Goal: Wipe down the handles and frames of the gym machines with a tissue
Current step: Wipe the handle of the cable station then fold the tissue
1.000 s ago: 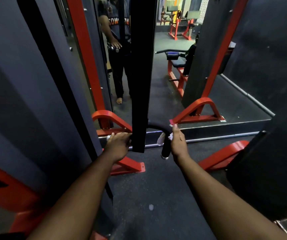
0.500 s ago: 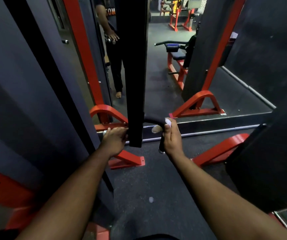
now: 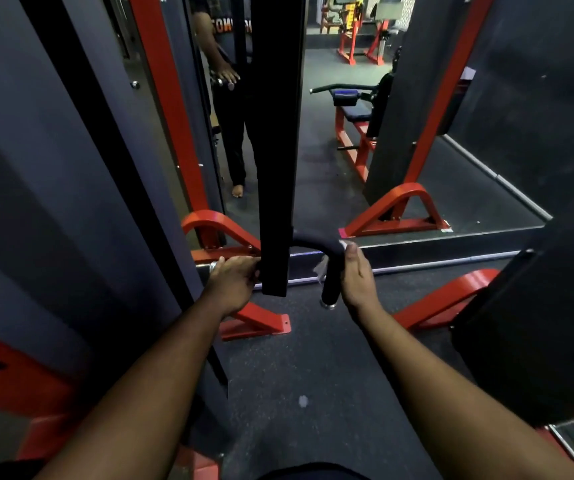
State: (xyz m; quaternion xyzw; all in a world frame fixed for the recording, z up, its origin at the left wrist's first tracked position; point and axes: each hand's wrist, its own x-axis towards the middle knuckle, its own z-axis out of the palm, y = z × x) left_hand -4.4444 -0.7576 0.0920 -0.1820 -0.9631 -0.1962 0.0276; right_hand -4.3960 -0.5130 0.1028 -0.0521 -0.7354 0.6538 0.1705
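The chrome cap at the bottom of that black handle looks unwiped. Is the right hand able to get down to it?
Probably yes. The right hand with the tissue already sits on the black handle, and the chrome cap hangs just below, nothing between.

The bar [image 3: 316, 242] is hidden in its middle by the black post [image 3: 276, 150]. The tissue [image 3: 322, 268] is mostly covered by the right hand [image 3: 356, 277]. The left hand [image 3: 231, 282] fingertips are concealed behind the post. The mirrored person [image 3: 224, 64] is cut off at the top edge.

Both arms stretched forward — left hand [image 3: 233, 282] curled tight, right hand [image 3: 356, 277] curled
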